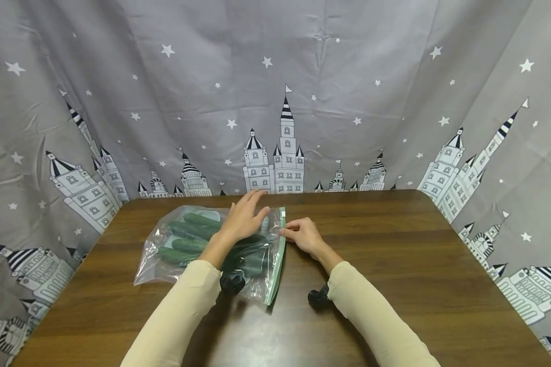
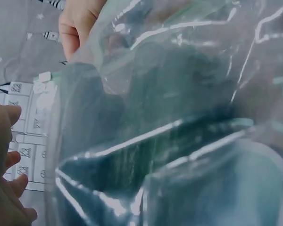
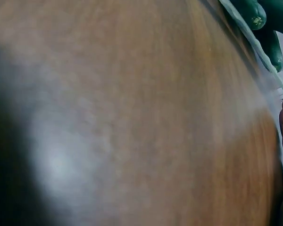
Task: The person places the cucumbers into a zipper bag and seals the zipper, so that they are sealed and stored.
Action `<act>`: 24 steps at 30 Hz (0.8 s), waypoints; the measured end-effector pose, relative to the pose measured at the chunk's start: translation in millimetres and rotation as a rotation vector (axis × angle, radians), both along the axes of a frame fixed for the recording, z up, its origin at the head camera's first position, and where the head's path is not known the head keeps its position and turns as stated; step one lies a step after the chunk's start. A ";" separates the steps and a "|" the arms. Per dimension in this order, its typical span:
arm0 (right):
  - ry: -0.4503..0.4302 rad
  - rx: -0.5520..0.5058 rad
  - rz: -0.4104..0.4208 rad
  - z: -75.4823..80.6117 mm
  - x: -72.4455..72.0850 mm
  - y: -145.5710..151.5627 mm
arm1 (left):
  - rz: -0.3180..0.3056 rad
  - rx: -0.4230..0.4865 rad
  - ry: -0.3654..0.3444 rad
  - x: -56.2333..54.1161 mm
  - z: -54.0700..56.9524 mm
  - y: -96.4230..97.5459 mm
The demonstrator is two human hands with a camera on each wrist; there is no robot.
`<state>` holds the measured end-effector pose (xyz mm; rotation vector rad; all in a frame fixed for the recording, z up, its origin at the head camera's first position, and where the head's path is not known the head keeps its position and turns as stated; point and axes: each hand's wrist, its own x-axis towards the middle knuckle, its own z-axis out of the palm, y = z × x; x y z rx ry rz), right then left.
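A clear zip bag [image 1: 154, 255] lies on the table with several cucumbers [image 1: 190, 230] inside. Its green zip edge [image 1: 277, 265] faces right, and a small white tab [image 1: 283, 214] sits near the far end of that edge. Over the bag's upper right part is my left hand [image 1: 243, 220], fingers extended; whether it touches the plastic I cannot tell. My right hand [image 1: 306, 236] pinches the zip edge between thumb and fingers. In the right wrist view, cucumber ends [image 3: 257, 19] show beside the green strip [image 3: 247, 33]. The bag fills most of the left wrist view.
The brown wooden table [image 1: 395, 265] extends to both sides and toward me. Behind it hangs a grey curtain [image 1: 330, 66] printed with castles and stars. A black wrist device [image 1: 319, 297] is worn at the right wrist, and another [image 1: 232, 284] at the left.
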<state>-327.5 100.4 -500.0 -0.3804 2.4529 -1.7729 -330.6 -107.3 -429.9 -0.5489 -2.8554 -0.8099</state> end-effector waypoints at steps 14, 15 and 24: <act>0.078 -0.005 -0.052 -9.1 -14.5 0.2 | -0.009 0.012 -0.023 -12.3 -30.1 4.0; 0.076 -0.006 -0.053 -9.1 -15.2 0.5 | -0.007 0.010 -0.027 -12.4 -30.6 3.9; 0.098 0.016 -0.079 -5.1 -14.7 -2.7 | 0.043 0.006 -0.096 -14.1 -30.0 2.3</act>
